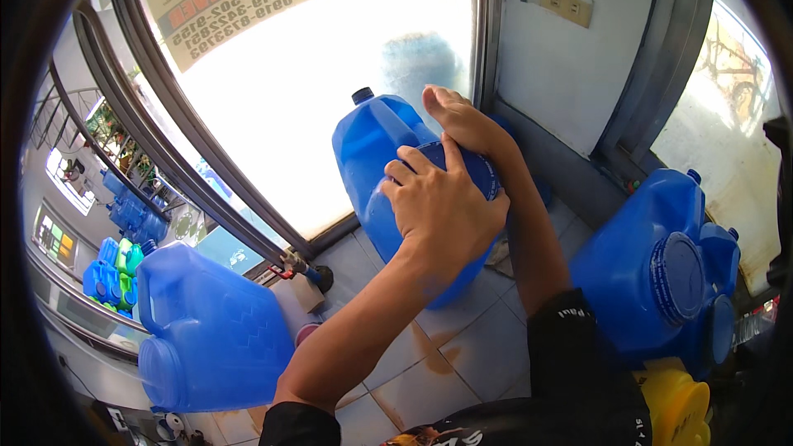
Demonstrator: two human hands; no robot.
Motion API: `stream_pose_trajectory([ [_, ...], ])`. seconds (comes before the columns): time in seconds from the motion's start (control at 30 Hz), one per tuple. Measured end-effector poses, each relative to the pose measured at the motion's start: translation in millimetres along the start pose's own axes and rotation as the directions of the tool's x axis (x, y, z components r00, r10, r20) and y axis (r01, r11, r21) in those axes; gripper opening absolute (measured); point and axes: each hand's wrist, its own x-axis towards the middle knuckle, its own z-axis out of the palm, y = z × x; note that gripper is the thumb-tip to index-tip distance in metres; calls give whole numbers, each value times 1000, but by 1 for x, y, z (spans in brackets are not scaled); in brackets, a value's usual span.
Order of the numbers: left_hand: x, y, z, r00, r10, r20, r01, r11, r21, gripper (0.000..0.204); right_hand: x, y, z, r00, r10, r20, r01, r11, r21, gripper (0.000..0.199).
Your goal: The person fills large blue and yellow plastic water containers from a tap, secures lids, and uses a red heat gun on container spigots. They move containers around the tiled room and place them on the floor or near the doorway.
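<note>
A blue plastic water jug [372,149] stands upright on the tiled floor in front of me, with a small black cap [362,96] at its far top corner. Its wide round blue lid [479,169] faces me, partly covered by my hands. My left hand [438,206] is closed over this lid, fingers spread across its face and thumb at its right rim. Just beyond, my right hand [462,120] reaches past the lid to the jug's right side, its fingers stretched out; whether its palm touches the jug is hidden.
A paler blue jug [215,330] stands at left, and more blue jugs [636,256] at right. A yellow object [673,400] lies at lower right. By the glass door [355,33] are a pipe with a valve [306,268] and a small block. A wall socket [567,7] is at upper right.
</note>
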Motion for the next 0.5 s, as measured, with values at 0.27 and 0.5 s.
stream_pose_trajectory([
  [0.27,7,-116,-17,889,376,-262,-445,844,-299,131,-47,-4,-8,1000,-12,20,1,879,477,106],
  [0.5,12,-20,-25,983,145,113,-134,986,-101,106,108,47,29,742,-106,662,34,992,120,69],
])
